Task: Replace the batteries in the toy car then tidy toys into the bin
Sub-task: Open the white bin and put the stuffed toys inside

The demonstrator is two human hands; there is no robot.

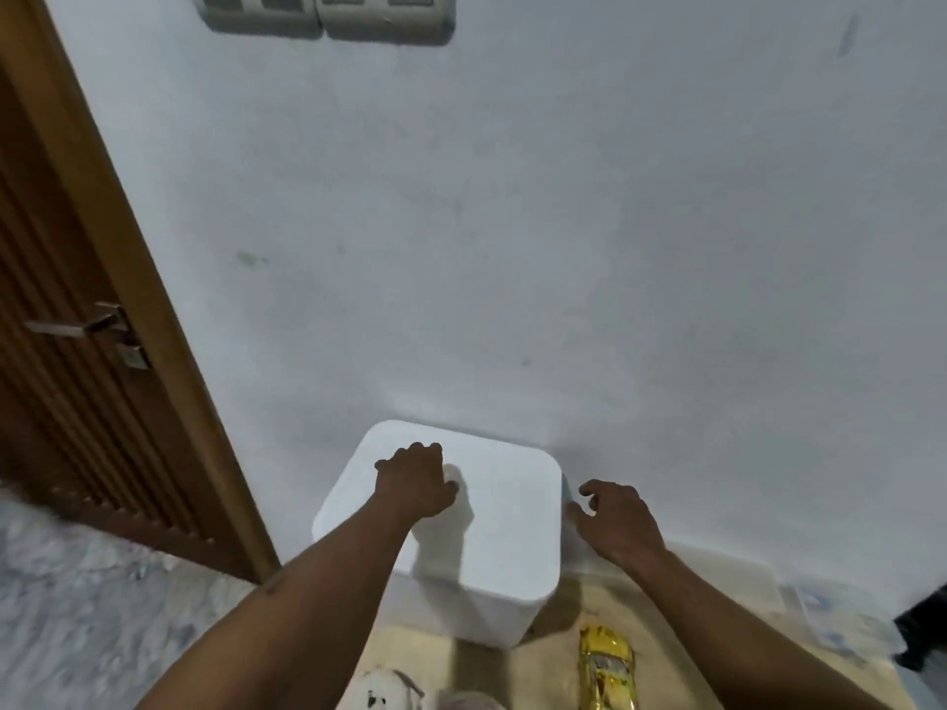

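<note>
A: Left hand [415,479] lay knuckles-up on the lid of the white, round-cornered plastic bin [476,535], fingers curled over something small near the lid's middle. Whether it gripped a knob or only pressed there, I could not tell.

B: And the right hand [615,520]?

A: Open, fingers spread and slightly bent, empty, just beside the bin's right edge, at most brushing it. The bin stood against the pale wall [512,222], on a tan floor mat [558,632].

B: Handling notes for the bin?

A: Judged rigid and light, a smooth shell, probably slippery to bare palms. The lid looked like a loose cap (no hinge or latch visible). Best hold: one hand at the centre or a lid edge to lift, the other steadying the side wall so the body does not ride up with it.

B: The car?

A: The glossy yellow toy car [604,668] lay on the mat in front of the bin, near its right corner, apart from both hands. Hard plastic, light, likely with thin fragile trim; take it across the body, not by the wheels. A white soft toy with dark spots [384,689] sat at the frame's lower edge, squashy, any grip serves.

B: Any writing?

A: None legible. The car carried markings too blurred to read; the bin was blank.
</note>
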